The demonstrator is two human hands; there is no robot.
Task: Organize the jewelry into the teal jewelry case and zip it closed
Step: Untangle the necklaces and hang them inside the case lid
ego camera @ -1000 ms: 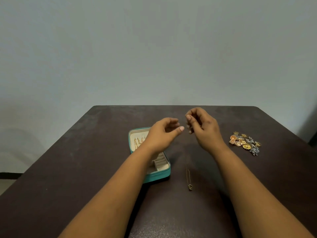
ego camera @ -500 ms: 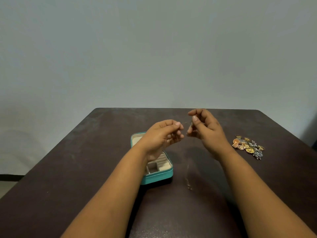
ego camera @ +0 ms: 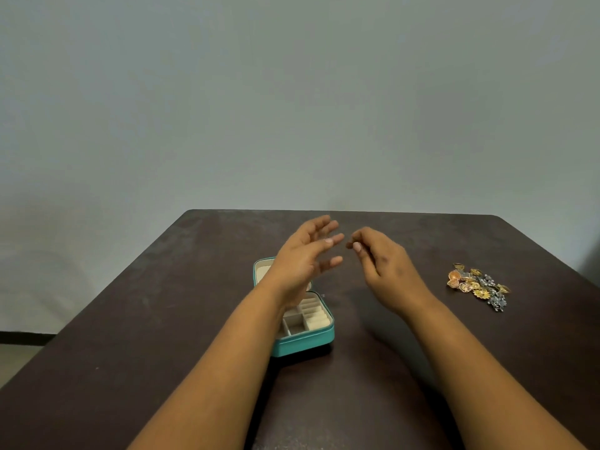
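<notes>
Case (ego camera: 305, 344) lies open beneath left hand (ego camera: 303, 254).

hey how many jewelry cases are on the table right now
1. The teal jewelry case lies open on the dark table, left of center, partly hidden behind the left forearm. No other case shows.
</notes>
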